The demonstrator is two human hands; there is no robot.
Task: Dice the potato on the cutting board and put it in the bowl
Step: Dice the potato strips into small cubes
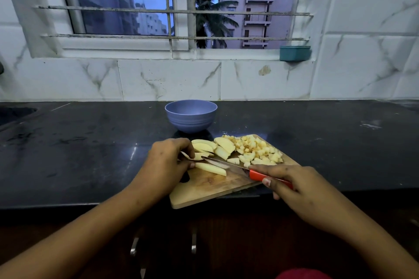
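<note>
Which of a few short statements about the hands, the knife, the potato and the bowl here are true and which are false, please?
1. The right hand grips the knife by its red handle. True.
2. The bowl stands on the cutting board. False: it stands on the counter behind the board.
3. The left hand holds a potato slice. True.
4. All the potato is diced. False: several wedges lie uncut beside the diced pile.
</note>
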